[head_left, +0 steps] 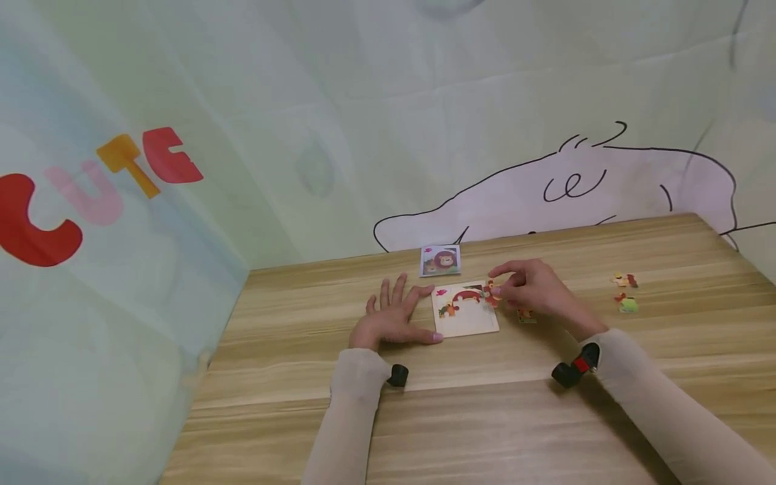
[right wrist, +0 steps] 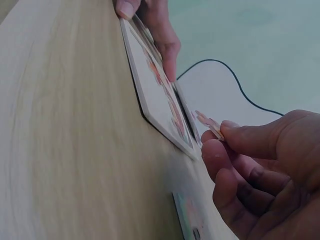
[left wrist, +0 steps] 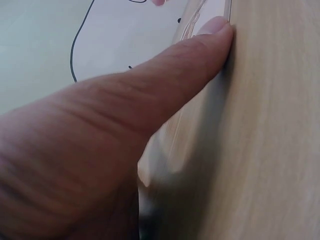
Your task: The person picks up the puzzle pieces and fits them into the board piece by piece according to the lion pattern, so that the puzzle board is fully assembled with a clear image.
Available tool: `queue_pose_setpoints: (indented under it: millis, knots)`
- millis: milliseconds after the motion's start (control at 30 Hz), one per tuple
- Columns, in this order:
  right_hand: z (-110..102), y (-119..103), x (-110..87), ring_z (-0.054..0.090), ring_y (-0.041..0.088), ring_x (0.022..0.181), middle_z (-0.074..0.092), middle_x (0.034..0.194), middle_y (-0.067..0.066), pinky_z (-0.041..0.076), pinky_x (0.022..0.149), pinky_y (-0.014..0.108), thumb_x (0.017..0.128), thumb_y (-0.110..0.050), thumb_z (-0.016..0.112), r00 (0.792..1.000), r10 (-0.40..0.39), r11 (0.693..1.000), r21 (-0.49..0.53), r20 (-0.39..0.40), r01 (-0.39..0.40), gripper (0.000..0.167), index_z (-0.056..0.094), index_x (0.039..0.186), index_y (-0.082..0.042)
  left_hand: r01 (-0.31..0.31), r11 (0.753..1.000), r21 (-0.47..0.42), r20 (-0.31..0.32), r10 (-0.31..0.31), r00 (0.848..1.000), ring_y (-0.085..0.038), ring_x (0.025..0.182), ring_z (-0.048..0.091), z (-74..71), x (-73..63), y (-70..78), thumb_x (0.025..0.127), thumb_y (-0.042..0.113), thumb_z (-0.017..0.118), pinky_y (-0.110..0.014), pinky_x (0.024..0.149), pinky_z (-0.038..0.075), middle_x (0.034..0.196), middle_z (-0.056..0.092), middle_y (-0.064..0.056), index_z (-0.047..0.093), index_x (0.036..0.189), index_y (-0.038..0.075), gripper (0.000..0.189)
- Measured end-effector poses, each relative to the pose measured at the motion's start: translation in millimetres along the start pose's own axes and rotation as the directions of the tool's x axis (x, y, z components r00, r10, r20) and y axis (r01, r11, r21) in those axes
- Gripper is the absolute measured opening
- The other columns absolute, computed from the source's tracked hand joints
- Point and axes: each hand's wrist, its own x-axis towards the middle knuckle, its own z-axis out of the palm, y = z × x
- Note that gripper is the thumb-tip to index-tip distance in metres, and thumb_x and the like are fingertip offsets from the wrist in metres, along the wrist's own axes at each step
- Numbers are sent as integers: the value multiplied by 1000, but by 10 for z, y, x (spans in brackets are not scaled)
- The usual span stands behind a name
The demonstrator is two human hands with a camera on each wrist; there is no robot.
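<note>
- Pale cloth (head_left: 230, 81) stands behind the wooden table (head_left: 285, 384); with the board at the clock's centre, the cloth is at 12.
- Before me lies the board (head_left: 469, 326), flat, with a red arc and orange patch showing and its lower part plain.
- At 9 o'clock my left hand (head_left: 393, 320) is spread, holding nothing, with forefinger and thumb against the board's two left corners.
- At 2 o'clock my right hand (head_left: 536, 289) pinches the held piece (head_left: 492, 295) between thumb and fingertips, right by the board's edge; I cannot tell whether they touch.
- I judge the step to be fitting this piece; the next move calls for turning its outline to suit a gap, then pressing.
- At 3 o'clock a loose piece (head_left: 526, 316) sits near, under my wrist's path; two more pieces (head_left: 628, 304) lie well apart.
- At 11 the card (head_left: 440, 261) limits room; towards 6, bare wood leaves plenty.
</note>
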Motion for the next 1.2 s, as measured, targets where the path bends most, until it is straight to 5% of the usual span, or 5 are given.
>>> queue_pose_setpoints:
  millis: [667,1200]
  knots:
    - [374,-161,190,57,14,60,66,71,2,47,53,25,100,-21,76,999,-7,999,-48,40,9,26,78,122,-9,18,1000,2,1,-18,1000,-38,166,-29,12,30,-2,86,67,79,-68,133,-11,182,-24,-2,19,169,48,104]
    - [484,-242,271,60,14,59,74,82,6,52,56,26,99,-16,75,995,64,996,-69,79,-58,23,78,118,-5,11,1000,1,-5,-11,1000,-36,167,-28,20,34,-27,82,72,80,-68,133,-11,182,-24,2,21,167,52,106]
